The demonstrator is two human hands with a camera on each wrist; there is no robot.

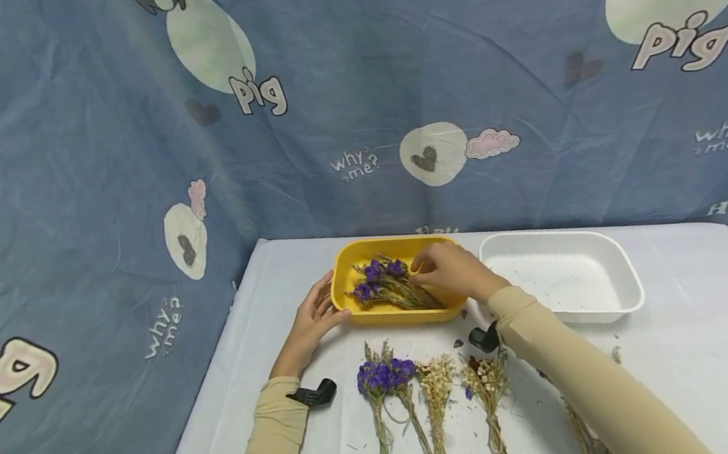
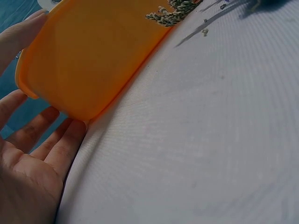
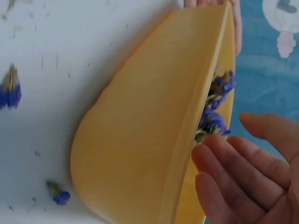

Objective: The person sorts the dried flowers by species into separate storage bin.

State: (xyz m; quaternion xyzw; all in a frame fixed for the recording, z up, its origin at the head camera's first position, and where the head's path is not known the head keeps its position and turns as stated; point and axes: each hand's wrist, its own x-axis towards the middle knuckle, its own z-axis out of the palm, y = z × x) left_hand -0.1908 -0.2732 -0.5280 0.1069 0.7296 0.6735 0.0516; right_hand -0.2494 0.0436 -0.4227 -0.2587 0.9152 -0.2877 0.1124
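Observation:
The yellow tray point(image 1: 402, 318) holds dried flower bunches with purple heads point(image 1: 375, 275) and thin stems. My left hand point(image 1: 310, 326) is at the tray's left end, its spread fingers resting along the outer wall; the left wrist view shows that hand point(image 2: 32, 163) beside the tray's corner point(image 2: 93, 56). Over the right part of the tray, just above the stems, is my right hand point(image 1: 452, 269). In the right wrist view the right hand point(image 3: 254, 172) has its thumb apart from loosely bent fingers, nothing visible between them, near the purple flowers point(image 3: 216, 105) behind the tray wall point(image 3: 135, 121).
A white tray point(image 1: 567, 274) stands to the right of the yellow one. In front lie purple bunches point(image 1: 374, 377), a cream bunch point(image 1: 435, 392) and a cream-and-brown bunch point(image 1: 488, 386). More dried stems point(image 1: 587, 434) lie partly under the right sleeve. Loose bits dot the white cloth.

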